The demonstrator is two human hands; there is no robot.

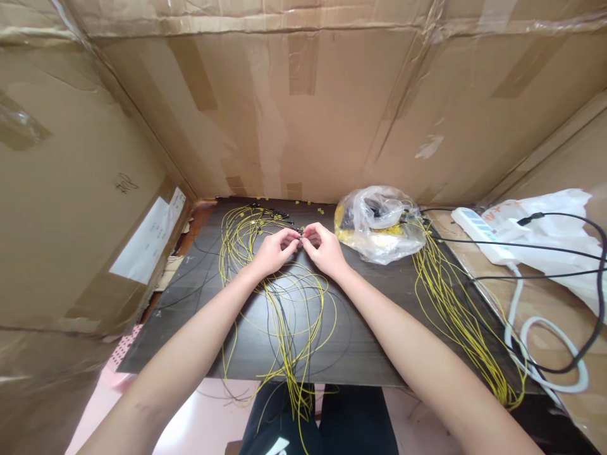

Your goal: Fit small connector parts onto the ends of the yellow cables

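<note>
My left hand (275, 251) and my right hand (322, 248) meet fingertip to fingertip over the dark board (379, 316). Both are pinched shut on a small dark connector (300, 235) at the end of a thin wire. Loose yellow wires (289, 303) loop under my wrists and trail off the near edge of the board. More yellow wires with small dark ends (246, 221) lie at the far left of the board.
A clear plastic bag (379, 224) of yellow parts sits right of my hands. A bundle of yellow wires (455, 309) runs down the right side. A white power strip (478, 230), black cables and a white bag (554, 221) lie at right. Cardboard walls (303, 114) surround the board.
</note>
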